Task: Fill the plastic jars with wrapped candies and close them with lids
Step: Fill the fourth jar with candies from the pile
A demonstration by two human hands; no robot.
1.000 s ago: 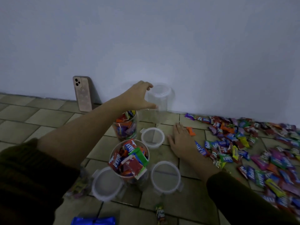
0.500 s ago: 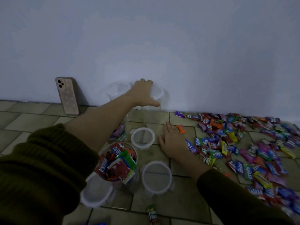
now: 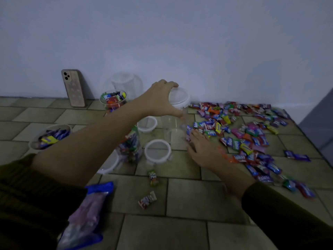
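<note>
Positioning an empty jar for filling appears to be the step in hand.

Item: clear plastic jar (image 3: 175, 130), empty, with a white lid (image 3: 180, 97) on top. It is towards the far edge of the tiled floor (image 3: 189, 195), just beside the wrapped candies (image 3: 252, 136). Whether its base touches the tiles cannot be told.

Left hand (image 3: 160, 101): fingers and thumb curled over the lid's rim, gripping it.

Right hand (image 3: 201, 147): fingers straight, flat on the floor, touching the near fringe of the candies and holding nothing. The two hands are apart.

Next move, by judgement: lid off, then candies gathered and dropped in.

Nearby: loose lids (image 3: 157, 150) and filled open jars (image 3: 113, 100) to the left; a phone (image 3: 73, 87) leaning against the wall.
</note>
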